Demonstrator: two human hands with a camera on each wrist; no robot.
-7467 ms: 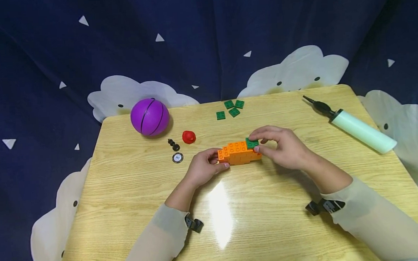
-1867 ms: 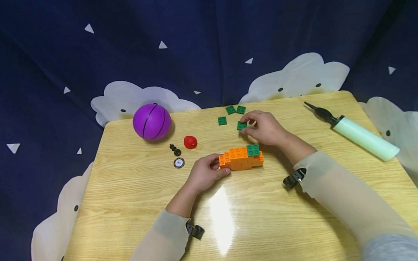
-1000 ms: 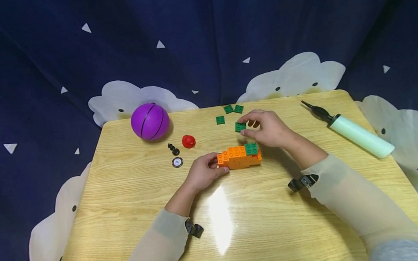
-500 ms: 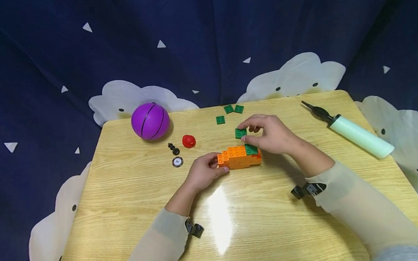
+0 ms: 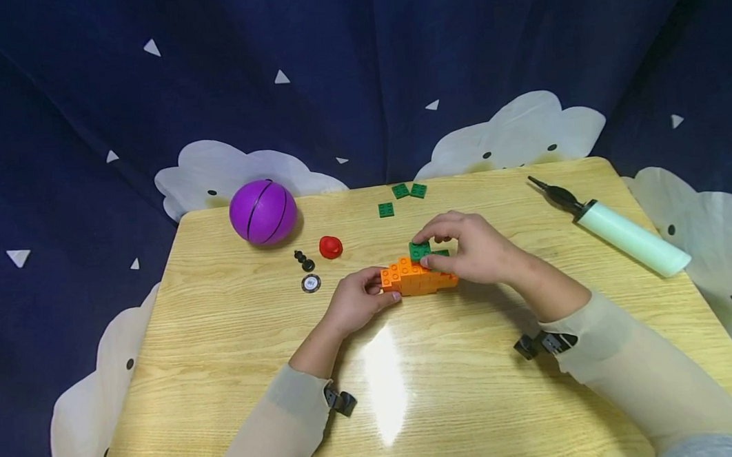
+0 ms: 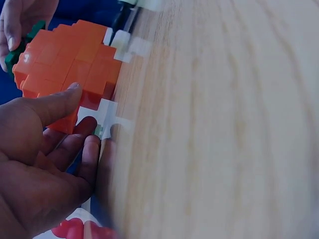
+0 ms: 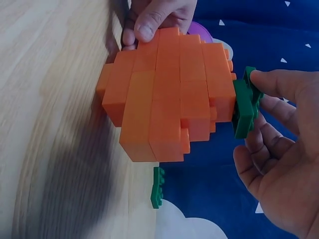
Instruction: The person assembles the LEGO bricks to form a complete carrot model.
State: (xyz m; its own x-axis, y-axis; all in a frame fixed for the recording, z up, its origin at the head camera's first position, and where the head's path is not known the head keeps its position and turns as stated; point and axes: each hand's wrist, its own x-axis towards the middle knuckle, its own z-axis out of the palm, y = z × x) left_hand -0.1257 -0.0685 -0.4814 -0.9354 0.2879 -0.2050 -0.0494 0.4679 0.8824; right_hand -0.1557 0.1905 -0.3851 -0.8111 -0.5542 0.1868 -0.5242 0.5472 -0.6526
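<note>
A stepped build of orange toy bricks (image 5: 415, 282) stands on the table. My left hand (image 5: 353, 304) grips its left end, thumb on the near side, as the left wrist view also shows. Between thumb and fingers of my right hand (image 5: 480, 249) is a thin green brick (image 5: 419, 251), pinched close over the top of the build. Another green brick (image 7: 242, 112) sits on the build's top towards the right; in the right wrist view the pinched one overlaps it and looks slightly tilted. My right hand partly hides this second brick in the head view.
Three loose green bricks (image 5: 386, 210) lie at the back of the wooden table (image 5: 255, 372). Leftward are a purple ball (image 5: 263, 213), a small red hat (image 5: 330, 247), a black chess piece (image 5: 304, 261) and a poker chip (image 5: 311, 283). A hand pump (image 5: 630, 237) lies at the right.
A green brick has been set on the build. My right hand then took another from the back group and brought it nearer, over the build. My left hand has kept its grip.
</note>
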